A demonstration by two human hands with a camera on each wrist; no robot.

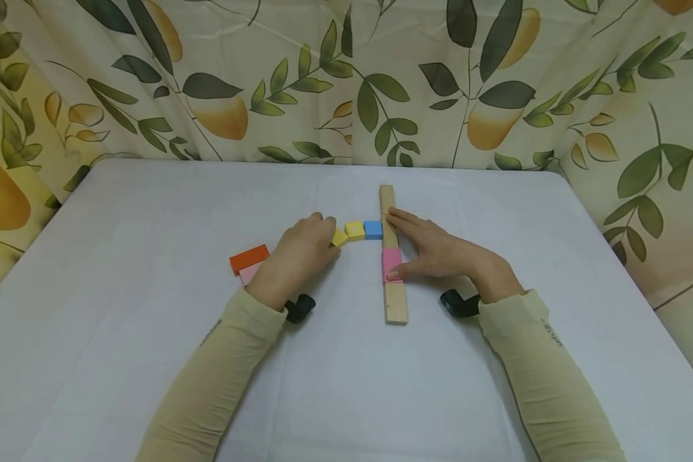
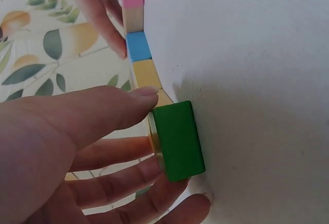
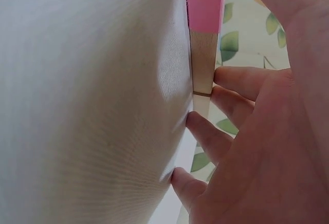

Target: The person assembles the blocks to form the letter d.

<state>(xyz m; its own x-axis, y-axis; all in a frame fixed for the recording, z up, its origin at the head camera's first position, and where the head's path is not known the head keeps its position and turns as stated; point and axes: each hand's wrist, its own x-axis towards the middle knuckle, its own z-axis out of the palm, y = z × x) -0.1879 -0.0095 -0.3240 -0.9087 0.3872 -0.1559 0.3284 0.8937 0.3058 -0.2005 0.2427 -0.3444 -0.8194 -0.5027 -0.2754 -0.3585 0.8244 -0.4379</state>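
Note:
In the head view, my left hand (image 1: pixel 300 253) is at the left end of a short row of small blocks. Its thumb and fingers hold a green block (image 2: pixel 179 141), which the hand hides in the head view. Beside it come yellow blocks (image 1: pixel 355 231), then a blue block (image 1: pixel 373 230) touching a long line of natural wooden blocks (image 1: pixel 395 303) with a pink block (image 1: pixel 391 260) in it. My right hand (image 1: pixel 441 253) rests along the right side of this line, its thumb at the pink block and its fingertips on the wood, fingers extended.
An orange-red block (image 1: pixel 249 259) and a pale pink block (image 1: pixel 251 274), partly covered by the left wrist, lie left of the left hand. A white cloth covers the table (image 1: pixel 335 385). Behind it hangs a leaf-patterned curtain (image 1: pixel 300 38).

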